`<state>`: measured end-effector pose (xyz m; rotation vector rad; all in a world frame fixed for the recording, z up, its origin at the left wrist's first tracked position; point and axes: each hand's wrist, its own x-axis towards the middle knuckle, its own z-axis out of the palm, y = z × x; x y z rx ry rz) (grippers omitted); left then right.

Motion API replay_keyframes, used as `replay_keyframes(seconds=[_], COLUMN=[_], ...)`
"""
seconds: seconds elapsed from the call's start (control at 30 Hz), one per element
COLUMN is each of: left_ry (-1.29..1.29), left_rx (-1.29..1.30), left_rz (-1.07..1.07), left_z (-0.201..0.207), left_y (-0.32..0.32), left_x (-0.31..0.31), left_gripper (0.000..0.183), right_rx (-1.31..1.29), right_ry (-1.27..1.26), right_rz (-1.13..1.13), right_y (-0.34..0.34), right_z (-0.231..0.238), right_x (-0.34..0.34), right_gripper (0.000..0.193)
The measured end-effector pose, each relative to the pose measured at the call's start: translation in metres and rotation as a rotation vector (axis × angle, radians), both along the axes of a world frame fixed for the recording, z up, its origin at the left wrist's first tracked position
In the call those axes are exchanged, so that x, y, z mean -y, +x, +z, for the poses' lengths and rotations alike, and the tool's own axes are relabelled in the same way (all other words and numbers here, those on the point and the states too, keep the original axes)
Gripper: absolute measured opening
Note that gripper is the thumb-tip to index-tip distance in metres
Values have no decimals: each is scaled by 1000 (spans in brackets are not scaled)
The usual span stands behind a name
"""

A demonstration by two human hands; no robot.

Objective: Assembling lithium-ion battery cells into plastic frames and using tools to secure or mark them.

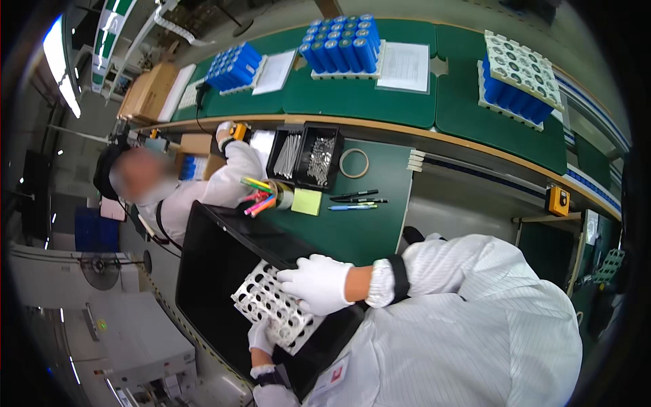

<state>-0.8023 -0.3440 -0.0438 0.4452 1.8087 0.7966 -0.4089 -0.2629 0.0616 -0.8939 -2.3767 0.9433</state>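
Note:
Two white plastic cell holders with rows of round holes appear to overlap inside or just above a black bin. My right hand, in a white glove, grips their upper edge with the fingertips over the holes. At the lower edge my left hand, also gloved, holds on with its fingers partly hidden. The bin's bottom is dark.
Blue cylindrical cells stand in white holders on the green bench. A lower table carries black trays of metal parts, a tape roll, pens and sticky notes. A co-worker stands beyond the bin.

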Motion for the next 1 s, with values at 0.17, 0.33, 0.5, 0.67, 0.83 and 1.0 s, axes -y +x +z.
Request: replay_keyframes(seconds=[0.17, 0.33, 0.5, 0.67, 0.83, 1.0], left_ry=[204, 357, 937, 870, 599, 539], left_rx=[-778, -879, -91, 25, 340, 217], left_rz=[-392, -340, 63, -48, -57, -396], left_z=[121, 234, 221, 199, 154, 135], left_y=[-7, 95, 162, 198, 207, 248], left_x=[15, 47, 24, -12, -38, -74], left_gripper=[29, 46, 63, 62, 58, 56], right_rx=[-19, -137, -337, -959, -1168, -1537], right_ry=[109, -220, -355, -721, -816, -1033], right_rz=[-219, -102, -66, 24, -63, -270], right_y=[38, 43, 16, 30, 51, 106], right_z=[10, 38, 30, 24, 8, -27], right_x=[8, 8, 1, -13, -31, -34], right_gripper=[29, 49, 93, 58, 53, 40])
